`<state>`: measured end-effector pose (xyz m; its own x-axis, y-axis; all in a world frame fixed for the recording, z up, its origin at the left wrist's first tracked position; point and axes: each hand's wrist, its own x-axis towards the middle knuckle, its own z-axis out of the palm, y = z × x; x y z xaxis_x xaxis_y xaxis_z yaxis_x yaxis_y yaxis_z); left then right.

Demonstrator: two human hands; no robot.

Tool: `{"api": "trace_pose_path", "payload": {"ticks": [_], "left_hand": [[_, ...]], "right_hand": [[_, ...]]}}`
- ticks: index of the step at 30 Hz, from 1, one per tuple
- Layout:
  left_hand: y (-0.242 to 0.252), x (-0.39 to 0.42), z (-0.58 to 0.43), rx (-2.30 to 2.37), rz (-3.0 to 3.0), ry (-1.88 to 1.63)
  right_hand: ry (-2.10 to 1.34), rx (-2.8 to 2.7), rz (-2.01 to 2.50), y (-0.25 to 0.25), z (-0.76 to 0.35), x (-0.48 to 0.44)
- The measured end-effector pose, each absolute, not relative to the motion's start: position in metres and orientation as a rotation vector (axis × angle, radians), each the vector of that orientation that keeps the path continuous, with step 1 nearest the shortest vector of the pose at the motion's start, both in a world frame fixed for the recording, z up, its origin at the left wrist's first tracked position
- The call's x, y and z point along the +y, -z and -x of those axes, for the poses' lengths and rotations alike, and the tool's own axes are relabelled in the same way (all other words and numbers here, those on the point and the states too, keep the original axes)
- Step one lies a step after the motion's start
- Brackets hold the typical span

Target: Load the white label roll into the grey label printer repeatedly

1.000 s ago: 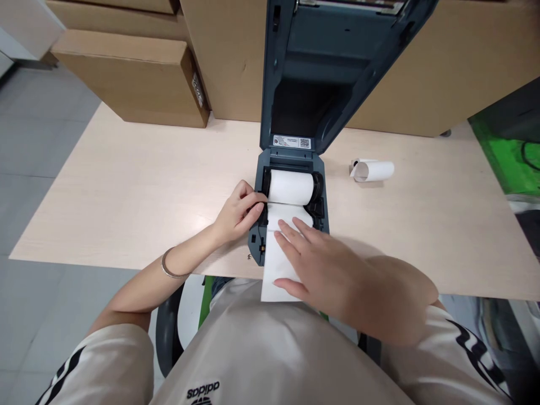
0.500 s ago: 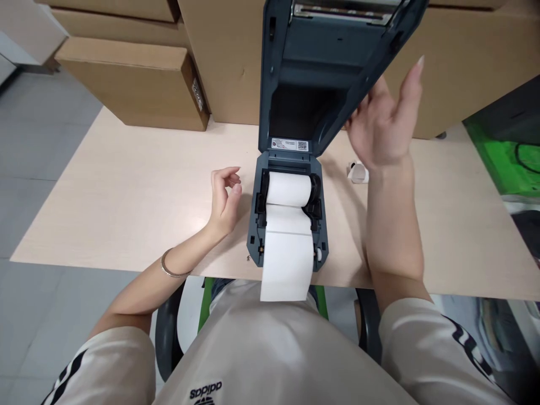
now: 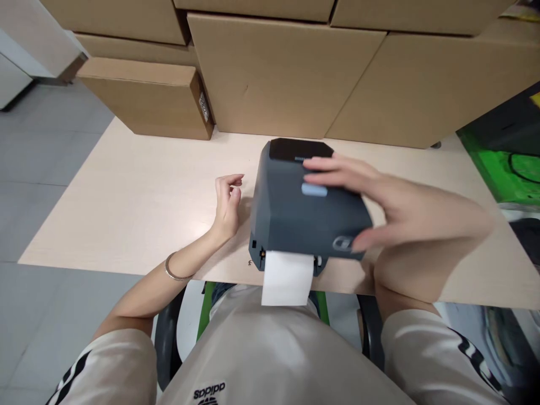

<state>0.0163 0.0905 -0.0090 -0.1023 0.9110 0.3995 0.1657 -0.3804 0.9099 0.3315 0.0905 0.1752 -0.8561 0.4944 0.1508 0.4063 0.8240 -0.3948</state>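
A dark grey label printer (image 3: pixel 295 214) sits at the table's near edge with its lid down. A strip of white label paper (image 3: pixel 287 278) hangs out of its front slot over the table edge. My right hand (image 3: pixel 379 197) lies across the lid, fingers stretched flat on top and thumb at the front corner. My left hand (image 3: pixel 226 205) rests on its edge on the table just left of the printer, fingers loosely curled and apart, holding nothing. A metal bracelet (image 3: pixel 174 271) circles that wrist.
The printer stands on a pale wood table (image 3: pixel 139 208). Large cardboard boxes (image 3: pixel 278 73) are stacked along the back of it, with a smaller box (image 3: pixel 147 95) at back left. Something green (image 3: pixel 506 169) lies beyond the right edge. Grey floor shows at left.
My right hand left the paper strip, rose to the raised lid, and has brought it down shut over the roll. My left hand drew back from the roll holder to the table.
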Motion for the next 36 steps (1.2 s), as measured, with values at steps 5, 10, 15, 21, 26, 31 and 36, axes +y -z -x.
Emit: {"api": "trace_pose_path", "payload": {"ticks": [5, 10, 15, 21, 26, 31, 36], "left_hand": [[0.012, 0.089, -0.015, 1.211, -1.662, -1.466], [0.014, 0.088, -0.018, 1.132, -1.582, -1.361], [0.013, 0.085, -0.022, 1.128, -1.454, -1.334], [0.013, 0.087, -0.025, 1.112, -1.433, -1.358], [0.013, 0.085, -0.026, 1.086, -1.408, -1.350], [0.011, 0.083, -0.028, 1.059, -1.363, -1.321], [0.009, 0.082, -0.028, 1.068, -1.369, -1.320]], "right_hand": [[-0.393, -2.896, 0.805, -0.144, -0.312, 0.062], [-0.410, -2.832, 0.784, -0.129, -0.285, 0.052], [-0.420, -2.900, 0.626, -0.140, -0.264, 0.048], [-0.275, -2.799, 0.597, -0.132, -0.250, 0.039], [-0.194, -2.762, 0.603, -0.120, -0.242, 0.033], [-0.030, -2.744, 0.606, -0.108, -0.231, 0.031], [0.019, -2.745, 0.617, -0.105, -0.229, 0.029]]}}
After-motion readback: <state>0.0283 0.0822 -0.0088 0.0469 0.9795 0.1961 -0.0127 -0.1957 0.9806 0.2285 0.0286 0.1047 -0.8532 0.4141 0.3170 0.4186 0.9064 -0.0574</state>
